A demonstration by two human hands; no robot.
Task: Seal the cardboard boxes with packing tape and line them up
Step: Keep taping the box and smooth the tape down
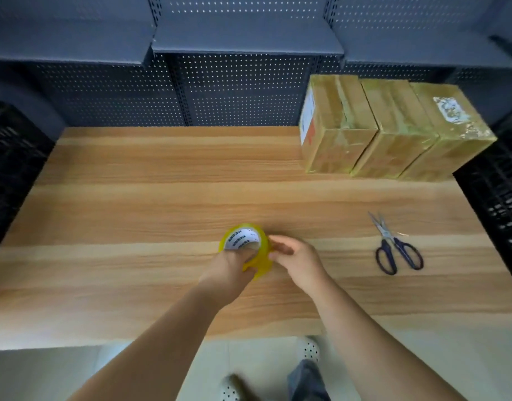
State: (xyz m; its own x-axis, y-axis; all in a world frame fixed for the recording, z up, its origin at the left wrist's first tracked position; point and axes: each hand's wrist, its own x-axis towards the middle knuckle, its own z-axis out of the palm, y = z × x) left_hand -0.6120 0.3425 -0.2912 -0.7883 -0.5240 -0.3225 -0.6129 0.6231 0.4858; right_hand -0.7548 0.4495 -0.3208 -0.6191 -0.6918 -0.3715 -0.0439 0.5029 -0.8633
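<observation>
Packing tape roll (250,246) first: between the black crate (11,169) at the table's left edge and the roll I have a wide stretch of wooden table (133,198). The yellow roll sits near the middle, toward the near edge. My left hand (230,269) grips it from below, fingers reaching into the core. The core's white liner carries dark print, too blurred for me to read.

My right hand (299,263) meets the roll's right rim with thumb and fingertips pinched on it; I cannot tell whether they have the tape's free end.

Further right, dark-handled scissors (398,247) lie flat, blades pointing away, well apart from both hands.

At the far right corner three cardboard boxes (393,131) stand touching in a row, wrapped in yellowish tape. The left one's side label (307,117) shows red and blue marks, the right one's top label (451,109) is torn; neither is legible. A second black crate (498,204) hugs the table's right edge.
</observation>
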